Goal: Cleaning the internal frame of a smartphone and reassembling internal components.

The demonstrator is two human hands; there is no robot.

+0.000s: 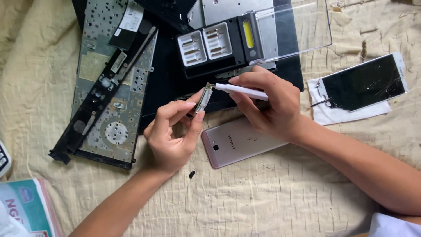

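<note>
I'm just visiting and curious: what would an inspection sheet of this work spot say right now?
Surface: wrinkled cream cloth covers the whole work area.
Job's things: small circuit card pinched upright; white screwdriver, tip at the card's top edge.
Clutter: pink phone lying back up; cracked phone screen on a white tissue; open bit case with clear lid; keyboard backplate; black laptop base; booklet; tiny black piece.
Hands: left hand holds the card; right hand holds the screwdriver.
Cables: nothing seen.
Surroundings: nothing seen beyond the cloth.
</note>
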